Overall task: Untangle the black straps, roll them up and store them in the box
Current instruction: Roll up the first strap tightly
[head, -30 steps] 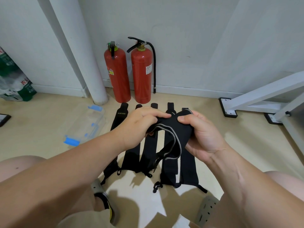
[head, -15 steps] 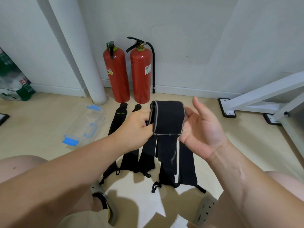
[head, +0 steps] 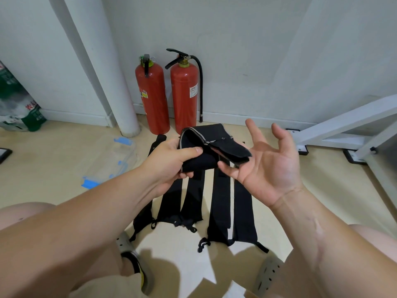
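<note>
The left hand [head: 171, 160] grips the rolled strap [head: 206, 147] above the floor straps [head: 221, 207]. The right hand [head: 268, 166] is spread wide beside it. Soft and light, the roll probably unrolls easily, so its loose flap wants pinching.

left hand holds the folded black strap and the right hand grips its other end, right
No. In the head view the left hand holds the folded black strap, but the right hand is open, fingers spread, not gripping it.
</note>
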